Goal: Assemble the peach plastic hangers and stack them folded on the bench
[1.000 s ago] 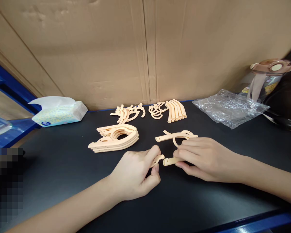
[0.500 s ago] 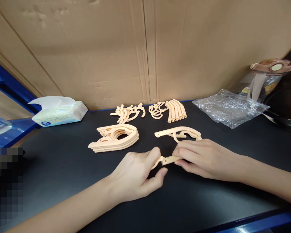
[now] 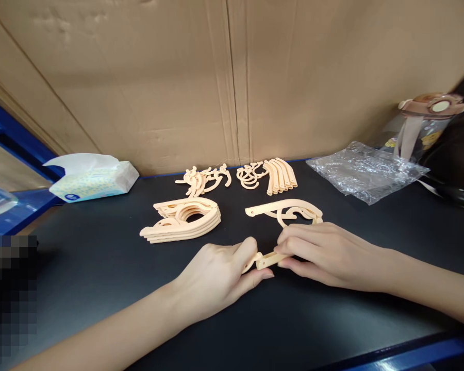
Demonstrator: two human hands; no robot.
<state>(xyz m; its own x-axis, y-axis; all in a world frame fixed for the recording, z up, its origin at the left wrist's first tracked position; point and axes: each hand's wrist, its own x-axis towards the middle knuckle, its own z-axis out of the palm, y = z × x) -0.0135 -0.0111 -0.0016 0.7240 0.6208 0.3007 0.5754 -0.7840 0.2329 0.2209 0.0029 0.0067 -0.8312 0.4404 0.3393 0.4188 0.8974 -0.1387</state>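
My left hand (image 3: 226, 275) pinches a small curved beige plastic piece (image 3: 250, 264), most of it hidden by the fingers. Its tip meets the holed end of a channel-shaped folding hanger arm (image 3: 268, 260), which my right hand (image 3: 325, 255) grips. That arm belongs to a partly assembled folding hanger, whose other arm (image 3: 284, 207) points left beyond my right fingers. A curved hook part (image 3: 281, 216) shows between the two arms. Whether the small piece sits inside the channel, I cannot tell.
Left of my hands lies a stack of folded hangers (image 3: 181, 221). Behind are loose curved pieces (image 3: 203, 180), small hooks (image 3: 248, 176) and a row of hanger arms (image 3: 280, 176). A tissue pack (image 3: 95, 178), a clear plastic bag (image 3: 365, 172) and a bottle (image 3: 429, 123) stand around the black table (image 3: 100, 268).
My left thumb has moved right and up under the end of the hanger arm. The small piece and the arm's end have shifted slightly; both hands keep their hold.
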